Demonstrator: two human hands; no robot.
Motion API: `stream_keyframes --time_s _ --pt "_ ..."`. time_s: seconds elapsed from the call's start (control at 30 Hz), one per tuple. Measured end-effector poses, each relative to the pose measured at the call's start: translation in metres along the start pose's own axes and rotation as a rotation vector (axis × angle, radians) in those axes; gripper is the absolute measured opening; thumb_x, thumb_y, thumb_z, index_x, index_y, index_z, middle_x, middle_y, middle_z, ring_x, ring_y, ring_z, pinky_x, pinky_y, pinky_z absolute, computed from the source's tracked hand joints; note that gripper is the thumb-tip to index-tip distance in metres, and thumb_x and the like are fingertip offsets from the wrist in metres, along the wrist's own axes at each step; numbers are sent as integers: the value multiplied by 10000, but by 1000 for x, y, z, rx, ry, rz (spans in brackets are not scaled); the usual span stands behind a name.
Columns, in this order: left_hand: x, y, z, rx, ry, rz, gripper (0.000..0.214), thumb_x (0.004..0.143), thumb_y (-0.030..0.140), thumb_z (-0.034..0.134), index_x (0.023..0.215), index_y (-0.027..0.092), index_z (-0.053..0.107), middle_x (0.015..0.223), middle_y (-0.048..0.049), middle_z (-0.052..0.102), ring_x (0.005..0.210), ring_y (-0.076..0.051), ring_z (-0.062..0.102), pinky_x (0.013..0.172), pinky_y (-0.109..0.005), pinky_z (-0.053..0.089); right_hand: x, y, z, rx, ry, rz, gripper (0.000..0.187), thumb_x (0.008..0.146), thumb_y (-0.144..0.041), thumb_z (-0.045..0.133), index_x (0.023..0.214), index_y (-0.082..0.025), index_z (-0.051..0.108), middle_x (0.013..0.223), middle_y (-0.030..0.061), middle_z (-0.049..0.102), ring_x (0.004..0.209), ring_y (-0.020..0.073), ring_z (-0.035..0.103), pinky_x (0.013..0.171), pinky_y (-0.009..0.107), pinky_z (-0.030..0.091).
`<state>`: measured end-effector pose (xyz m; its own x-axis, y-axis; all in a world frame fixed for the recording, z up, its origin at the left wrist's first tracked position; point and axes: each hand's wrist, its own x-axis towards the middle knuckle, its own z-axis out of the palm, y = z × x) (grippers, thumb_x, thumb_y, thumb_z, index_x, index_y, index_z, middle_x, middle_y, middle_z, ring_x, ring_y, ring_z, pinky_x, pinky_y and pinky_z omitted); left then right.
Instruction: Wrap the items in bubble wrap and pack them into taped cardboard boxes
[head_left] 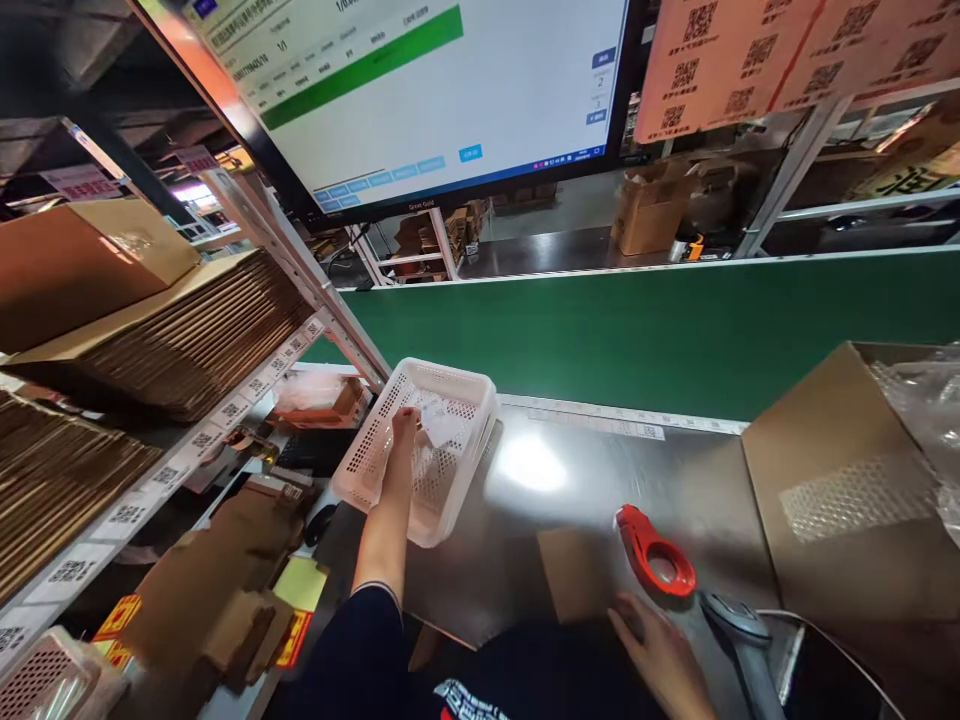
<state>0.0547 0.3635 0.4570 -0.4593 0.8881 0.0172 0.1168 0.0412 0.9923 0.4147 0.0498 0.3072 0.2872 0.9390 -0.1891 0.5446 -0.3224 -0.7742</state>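
Note:
My left hand (406, 424) reaches into a white perforated plastic basket (474, 480). Its fingers are closed on the edge of a white paper slip (442, 423), held over the basket's floor. Low in the view, my right hand (656, 645) lies at the near side of the metal table with its fingers somewhat apart and nothing visible in them. Its fingertips are close to a small brown cardboard piece (571, 575); whether they touch it I cannot tell. Just beyond this hand is a red tape dispenser (656, 555), with a dark handheld scanner (739, 635) to its right.
A large cardboard box (825, 540) with bubble wrap stands at right. Behind the metal table (525, 520) runs a green conveyor belt (600, 330). Above hangs a monitor (450, 110). Stacked flat cartons (202, 340) fill the left shelf, with torn cardboard (225, 560) below.

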Motion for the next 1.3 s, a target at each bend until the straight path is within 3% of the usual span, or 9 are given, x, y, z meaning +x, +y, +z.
stream_keyframes --time_s 0.13,0.3,0.4,0.47,0.6,0.77,0.97,1.17,1.3 --pt "-35 9 13 -83 -158 -8 356 711 398 844 755 176 570 660 59 570 607 -96 574 595 -233 528 11 -43 -18 197 41 -5 376 742 -627 574 910 -329 732 989 95 817 1021 378 762 960 528 603" --pt "-159 -1 46 -182 -510 -10 345 644 401 871 762 205 613 724 26 658 647 -116 610 626 -251 556 37 -123 -42 420 110 -152 490 831 -591 644 1177 -246 675 1291 124 725 1242 296 665 1127 473 495" --pt "-221 -5 60 -262 -663 -119 341 672 422 859 741 210 602 692 35 644 616 -105 595 593 -234 536 46 -143 -48 570 9 -134 568 753 -685 703 1067 -213 664 1128 130 761 1039 283 716 966 448 573" --pt "-241 -4 62 -279 -735 -241 369 667 463 864 771 209 618 696 36 651 611 -108 608 580 -237 538 43 -142 -53 613 -73 -73 575 736 -745 693 947 -211 661 931 101 773 836 253 720 791 403 600" --pt "-241 5 51 -244 -978 -438 454 648 537 885 840 183 674 760 -11 716 639 -142 674 604 -285 587 24 -127 -69 694 -160 64 591 690 -749 762 900 -205 661 835 71 761 730 225 705 677 346 579" --pt "-233 18 37 -122 -1207 -425 435 700 514 884 882 151 727 787 -39 737 605 -127 676 611 -271 587 10 -120 -87 700 -215 117 577 701 -720 788 921 -195 701 831 60 771 737 233 724 679 346 590" --pt "-238 27 39 -76 -1229 -328 429 763 542 838 851 141 715 711 -3 683 582 -112 645 596 -256 565 8 -123 -90 704 -229 49 488 715 -660 834 896 -213 759 812 60 784 711 241 731 633 350 601" --pt "-238 32 38 -66 -1261 -350 433 766 545 833 830 137 704 745 -21 694 578 -104 625 572 -248 546 7 -117 -86 714 -252 24 422 799 -619 789 926 -217 764 835 65 787 718 240 736 637 358 610" --pt "-240 29 39 -91 -1243 -393 442 742 544 845 785 141 667 698 0 665 533 -84 588 518 -218 498 7 -113 -82 446 -43 -177 488 844 -554 759 1205 -232 699 1092 99 775 962 287 745 846 462 629"
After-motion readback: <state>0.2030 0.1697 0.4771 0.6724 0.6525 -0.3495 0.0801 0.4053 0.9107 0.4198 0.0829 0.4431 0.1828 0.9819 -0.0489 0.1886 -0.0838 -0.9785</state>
